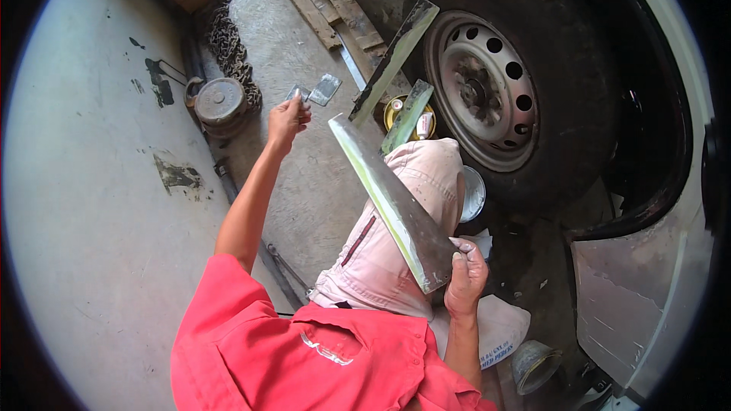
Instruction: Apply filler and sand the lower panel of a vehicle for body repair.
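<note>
My right hand [466, 278] grips the near end of a long flat board [403, 217], thumb on its face. The board is dark grey with a pale green and whitish strip along its left edge, and it slants over my pink trouser leg. My left hand [288, 123] is stretched forward over the floor, fingers pinched at a small grey square piece [299, 92]. The fingers partly cover this piece, and I cannot tell whether it is off the floor. Beside it lies a similar grey square [325, 89].
A vehicle wheel [487, 91] stands at the right. Two smeared strips [396, 61] lean near it, by a yellow-rimmed tin [391, 112] and a white tube [424, 125]. Wooden planks [335, 4], a chain [228, 42] and a rusty round metal object [221, 103] lie farther off. A pale panel [99, 205] borders the left.
</note>
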Tool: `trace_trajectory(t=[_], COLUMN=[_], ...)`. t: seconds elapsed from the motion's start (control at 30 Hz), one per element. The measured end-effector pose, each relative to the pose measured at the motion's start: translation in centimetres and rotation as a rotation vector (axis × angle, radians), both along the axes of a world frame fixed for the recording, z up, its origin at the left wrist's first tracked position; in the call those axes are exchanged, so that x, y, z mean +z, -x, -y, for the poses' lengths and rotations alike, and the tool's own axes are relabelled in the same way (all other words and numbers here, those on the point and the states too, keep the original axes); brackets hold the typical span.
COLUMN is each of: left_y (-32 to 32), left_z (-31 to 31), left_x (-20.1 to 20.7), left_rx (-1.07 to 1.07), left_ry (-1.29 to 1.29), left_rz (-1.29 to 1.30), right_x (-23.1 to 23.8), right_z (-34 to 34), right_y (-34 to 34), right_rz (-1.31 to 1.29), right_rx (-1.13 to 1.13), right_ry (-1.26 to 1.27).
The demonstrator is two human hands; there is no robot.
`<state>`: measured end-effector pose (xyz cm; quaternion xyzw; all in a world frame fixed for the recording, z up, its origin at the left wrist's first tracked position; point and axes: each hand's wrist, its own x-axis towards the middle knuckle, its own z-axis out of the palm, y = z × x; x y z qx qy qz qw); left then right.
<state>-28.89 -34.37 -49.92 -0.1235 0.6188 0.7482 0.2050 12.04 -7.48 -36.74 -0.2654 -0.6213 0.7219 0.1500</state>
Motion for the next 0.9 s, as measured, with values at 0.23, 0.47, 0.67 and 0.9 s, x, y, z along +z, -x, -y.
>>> trace_trajectory(t=[0.23,0.47,0.67,0.9], left_y=[5.5,8.5,8.2,7.8], left_z=[2.8,1.9,1.7,3.7], left_x=[-14.6,-15.5,-15.4,-17.0], left_rx=[-0.282,-0.200,-0.207,0.020], left_ry=[1.361,1.441,1.550,1.137], left_rz=[-0.351,-0.123,-0.056,-0.329], right_x=[-0.1,-0.2,1.0,2.2], right_z=[1.2,1.6,1.5,0.5], right_y=[-1.0,-1.2,-1.1,-0.7], right_rz=[0.064,0.087,0.140,0.227], right_rx=[0.048,0.077,0.104,0.338], right_ry=[0.087,0.197,0.292,0.273])
